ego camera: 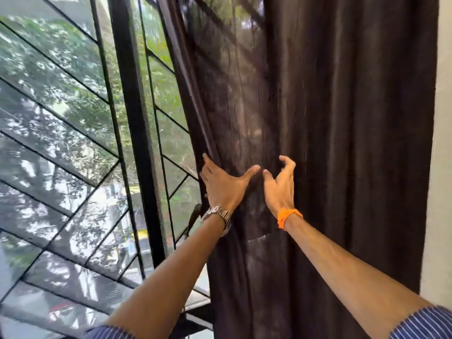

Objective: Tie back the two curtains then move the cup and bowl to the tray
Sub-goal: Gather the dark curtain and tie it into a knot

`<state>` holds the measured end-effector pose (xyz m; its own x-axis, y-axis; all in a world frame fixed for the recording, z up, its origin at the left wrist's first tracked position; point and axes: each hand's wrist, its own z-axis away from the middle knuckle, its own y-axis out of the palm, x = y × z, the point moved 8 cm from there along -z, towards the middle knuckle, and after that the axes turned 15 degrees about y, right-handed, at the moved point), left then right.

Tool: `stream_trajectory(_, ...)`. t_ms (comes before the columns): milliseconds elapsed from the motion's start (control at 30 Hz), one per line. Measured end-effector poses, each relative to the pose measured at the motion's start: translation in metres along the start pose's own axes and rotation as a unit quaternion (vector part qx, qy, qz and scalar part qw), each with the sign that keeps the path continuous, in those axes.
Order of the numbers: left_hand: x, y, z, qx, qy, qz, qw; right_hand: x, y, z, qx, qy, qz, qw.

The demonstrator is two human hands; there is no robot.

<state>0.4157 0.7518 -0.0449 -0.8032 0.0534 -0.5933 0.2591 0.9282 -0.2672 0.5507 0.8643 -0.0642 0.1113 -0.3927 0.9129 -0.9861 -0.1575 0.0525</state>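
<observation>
Head view, window grille [132, 118] beside curtain [342, 118], wall [440, 167] right

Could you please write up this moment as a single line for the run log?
step: tie back curtain, not yet tied | left hand: grips curtain's left edge | right hand: cupped at curtain, grip unclear

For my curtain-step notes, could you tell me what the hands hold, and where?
The left hand grips the dark curtain at its window-side edge; whether the right hand grips it cannot be told.
</observation>
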Motion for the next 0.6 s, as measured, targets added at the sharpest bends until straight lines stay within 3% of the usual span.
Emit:
stream_trajectory(333,-0.014,0.035,-0.023,0.033,0.002,0.028,0.999,-0.005,0.017,-0.016,0.058,0.054,-0.034,0.996)
stream_trajectory(600,-0.031,0.045,-0.026,-0.007,0.066,0.014,0.998,-0.009,0.034,-0.022,0.126,0.07,-0.091,0.985)
